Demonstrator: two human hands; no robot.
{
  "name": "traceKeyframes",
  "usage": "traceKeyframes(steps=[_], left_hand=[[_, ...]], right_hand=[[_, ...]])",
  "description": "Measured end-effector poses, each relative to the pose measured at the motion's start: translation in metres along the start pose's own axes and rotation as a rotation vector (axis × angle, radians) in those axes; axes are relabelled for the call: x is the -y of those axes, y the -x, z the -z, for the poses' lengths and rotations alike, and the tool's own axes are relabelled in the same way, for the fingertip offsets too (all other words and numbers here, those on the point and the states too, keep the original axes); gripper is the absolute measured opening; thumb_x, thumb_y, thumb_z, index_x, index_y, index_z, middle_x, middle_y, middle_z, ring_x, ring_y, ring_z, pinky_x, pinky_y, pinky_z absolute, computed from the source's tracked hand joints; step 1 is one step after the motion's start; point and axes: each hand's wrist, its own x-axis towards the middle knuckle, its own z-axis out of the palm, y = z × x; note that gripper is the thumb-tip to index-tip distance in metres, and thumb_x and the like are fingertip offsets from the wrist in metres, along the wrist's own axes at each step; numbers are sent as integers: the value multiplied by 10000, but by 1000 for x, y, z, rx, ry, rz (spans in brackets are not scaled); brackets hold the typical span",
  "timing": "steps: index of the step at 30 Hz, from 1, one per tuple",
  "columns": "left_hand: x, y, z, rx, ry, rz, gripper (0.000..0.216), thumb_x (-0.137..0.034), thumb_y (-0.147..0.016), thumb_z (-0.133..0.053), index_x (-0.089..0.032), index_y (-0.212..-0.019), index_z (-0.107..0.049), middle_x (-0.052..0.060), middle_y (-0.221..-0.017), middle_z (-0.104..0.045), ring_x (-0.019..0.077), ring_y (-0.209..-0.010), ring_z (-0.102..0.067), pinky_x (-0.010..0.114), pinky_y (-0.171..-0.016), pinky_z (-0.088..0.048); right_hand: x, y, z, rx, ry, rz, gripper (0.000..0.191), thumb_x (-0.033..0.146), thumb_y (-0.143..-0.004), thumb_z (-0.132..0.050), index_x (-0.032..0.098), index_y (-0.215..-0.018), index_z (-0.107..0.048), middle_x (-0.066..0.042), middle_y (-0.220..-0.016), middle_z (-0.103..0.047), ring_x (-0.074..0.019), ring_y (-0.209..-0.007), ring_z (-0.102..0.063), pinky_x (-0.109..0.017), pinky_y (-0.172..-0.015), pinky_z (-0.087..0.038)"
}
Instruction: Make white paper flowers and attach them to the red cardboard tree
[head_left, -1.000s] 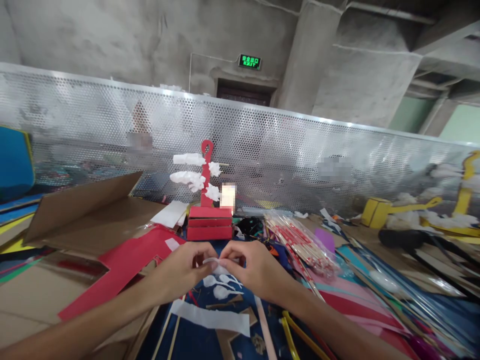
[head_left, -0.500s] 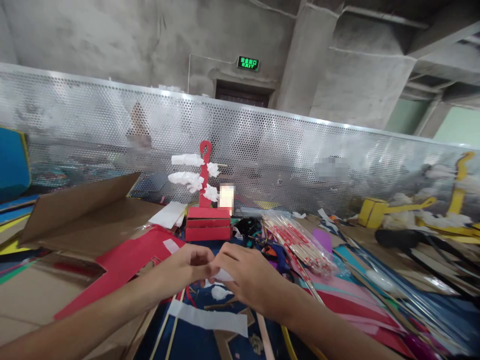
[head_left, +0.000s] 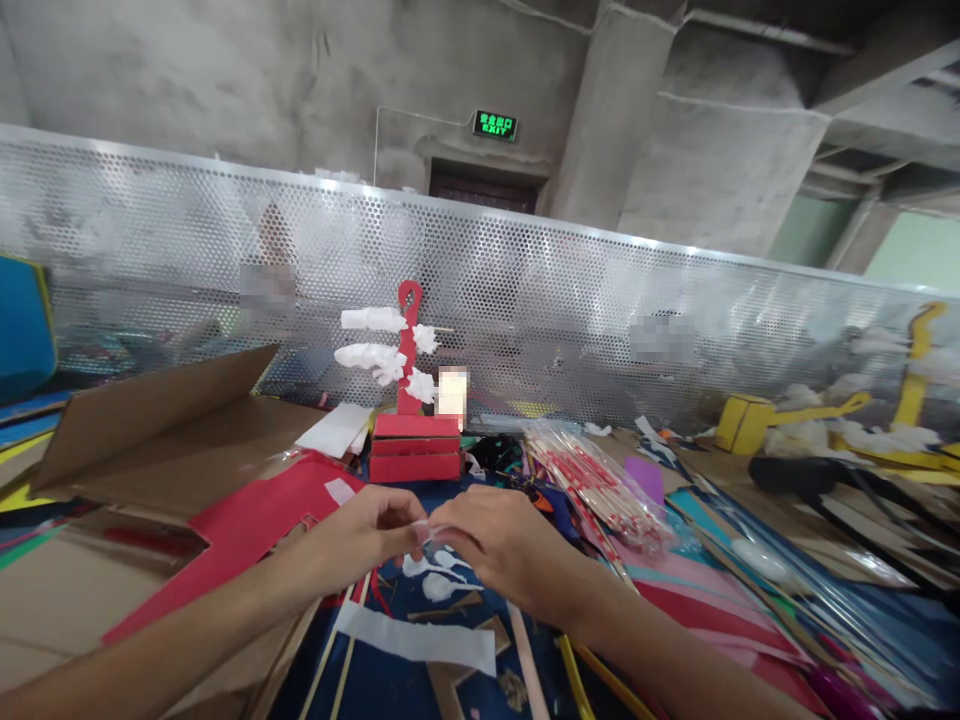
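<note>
My left hand (head_left: 379,525) and my right hand (head_left: 499,540) meet above the middle of the table. Both are closed in a pinch on a small piece of thin white paper (head_left: 429,534), mostly hidden by the fingers. Just below them lie several white pieces with rounded ends and thin stems (head_left: 441,586). Nearer to me a white paper strip (head_left: 420,638) lies flat across thin wooden sticks (head_left: 341,670). Beyond the hands stands a red box (head_left: 416,465) with a red looped upright (head_left: 408,345), which carries crumpled white paper pieces (head_left: 371,360).
An open cardboard box (head_left: 157,430) and a red sheet (head_left: 255,530) lie on the left. At right are a clear bag of sticks (head_left: 600,485), pink and red sheets (head_left: 712,610) and a yellow construction (head_left: 922,370). A perforated metal panel (head_left: 525,290) closes off the back.
The white paper between my fingers now looks narrower and more bunched, and less of it shows. My right hand has shifted slightly, uncovering more of the white stemmed pieces below.
</note>
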Motion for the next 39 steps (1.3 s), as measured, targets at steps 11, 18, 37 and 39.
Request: traceKeyframes(steps=[11,18,37,39], left_hand=[[4,-3,0,17,51,-56,294,-439,-833,-555,-154,-765,-583,5,-694,-634,104,-594,-517,222,-591,-394],[-2,1,-2,-18,8,-75,275,-424,-854,-526,-162,-795,-588,13,-732,-634,119,-644,-537,230,-608,-393],[8,-3,-1,-70,-37,-121,257,-402,-856,-534,-161,-800,-603,0,-698,-603,116,-627,-514,221,-574,-357],[8,-3,-1,-74,-24,-121,263,-407,-852,-540,-158,-793,-601,0,-700,-606,120,-641,-523,222,-590,-367]], right_hand=[[1,-5,3,-178,-360,-220,86,223,-827,-629,202,-839,-711,2,-792,-695,-111,-714,-610,-216,-653,-431],[1,-9,-1,-185,-510,-335,90,236,-811,-643,180,-822,-712,-9,-762,-688,-122,-691,-599,-220,-637,-442],[-4,-7,-2,-123,-624,-389,129,254,-842,-593,156,-803,-669,9,-678,-628,-99,-610,-538,-198,-557,-381],[-5,-8,-2,-137,-701,-402,122,266,-806,-635,152,-824,-676,0,-702,-634,-100,-614,-538,-202,-562,-392]])
